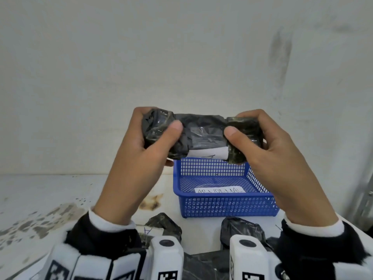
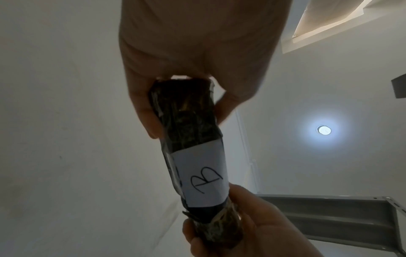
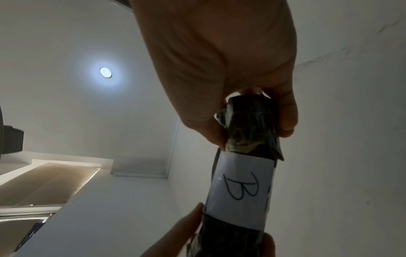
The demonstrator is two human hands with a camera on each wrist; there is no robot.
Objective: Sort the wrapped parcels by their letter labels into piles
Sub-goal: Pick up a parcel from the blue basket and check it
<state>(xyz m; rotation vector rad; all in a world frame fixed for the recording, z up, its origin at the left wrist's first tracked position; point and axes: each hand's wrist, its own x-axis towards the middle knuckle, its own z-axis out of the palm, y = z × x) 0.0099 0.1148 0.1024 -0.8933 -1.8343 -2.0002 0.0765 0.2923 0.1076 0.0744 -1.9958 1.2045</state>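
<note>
I hold a long parcel [image 1: 201,136] wrapped in black plastic up in front of the wall, one end in each hand. My left hand [image 1: 149,142] grips its left end, thumb on the front. My right hand [image 1: 254,142] grips the right end the same way. A white label on its underside shows only as a strip in the head view. Both wrist views show that label [image 2: 202,175] [image 3: 241,189] with a handwritten B. More black parcels lie on the table below: one with an A label [image 1: 161,227] and another [image 1: 240,229] to its right.
A blue mesh basket [image 1: 222,205] holding a paper slip marked ABNORMAL [image 1: 220,190] stands on the white, stained table [image 1: 50,199] just under the held parcel. A plain wall rises behind. A grey metal shelf [image 2: 342,219] shows in the left wrist view.
</note>
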